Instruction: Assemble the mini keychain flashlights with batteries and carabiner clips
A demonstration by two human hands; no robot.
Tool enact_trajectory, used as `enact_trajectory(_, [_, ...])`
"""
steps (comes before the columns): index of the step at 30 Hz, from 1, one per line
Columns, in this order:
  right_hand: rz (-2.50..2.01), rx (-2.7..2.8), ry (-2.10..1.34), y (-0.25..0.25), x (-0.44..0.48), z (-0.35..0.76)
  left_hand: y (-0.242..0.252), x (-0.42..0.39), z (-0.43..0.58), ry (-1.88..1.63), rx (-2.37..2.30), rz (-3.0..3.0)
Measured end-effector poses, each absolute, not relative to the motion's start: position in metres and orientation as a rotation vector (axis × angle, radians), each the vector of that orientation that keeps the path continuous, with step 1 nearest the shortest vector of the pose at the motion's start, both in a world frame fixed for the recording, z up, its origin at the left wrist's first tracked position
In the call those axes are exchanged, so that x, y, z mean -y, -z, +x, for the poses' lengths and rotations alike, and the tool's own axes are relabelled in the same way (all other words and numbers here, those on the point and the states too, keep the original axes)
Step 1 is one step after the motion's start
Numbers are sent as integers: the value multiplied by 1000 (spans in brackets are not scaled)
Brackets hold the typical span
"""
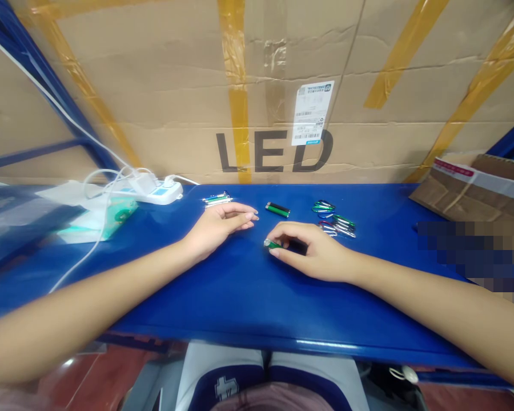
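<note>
Handling seems the step in hand: the right hand (310, 248)'s grip pinches a green lighter (273, 244) low at the desk (197, 305), the left hand (216, 229) loosely extended, and moving it calls for steady fingers.

Held lighter (274, 245): green, metal end facing left, gripped thumb-to-fingers in right hand (310, 248), partly hidden.
Lighter pair (278, 210): one black, one green, lying side by side on counter (223, 308), slightly angled.
Pens (217, 199): small bunch, partly behind left hand (223, 224).
Carabiners (343, 222): green, blue, red; loose pile right of pair.
</note>
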State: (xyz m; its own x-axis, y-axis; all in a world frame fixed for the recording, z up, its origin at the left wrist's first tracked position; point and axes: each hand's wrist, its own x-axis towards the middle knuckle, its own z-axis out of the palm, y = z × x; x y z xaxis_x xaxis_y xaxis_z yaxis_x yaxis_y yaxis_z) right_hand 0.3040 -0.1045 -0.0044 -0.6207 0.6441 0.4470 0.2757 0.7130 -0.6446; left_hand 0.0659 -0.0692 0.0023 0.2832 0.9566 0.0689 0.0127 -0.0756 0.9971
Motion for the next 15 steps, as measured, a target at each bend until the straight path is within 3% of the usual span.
enact_trajectory(6, [-690, 2232, -698, 4, 105, 304, -7, 72, 70, -1031, -1037, 1253])
enact_trajectory(15, [-694, 2240, -700, 3, 105, 304, -16, 81, 70, -1011, -1048, 1521])
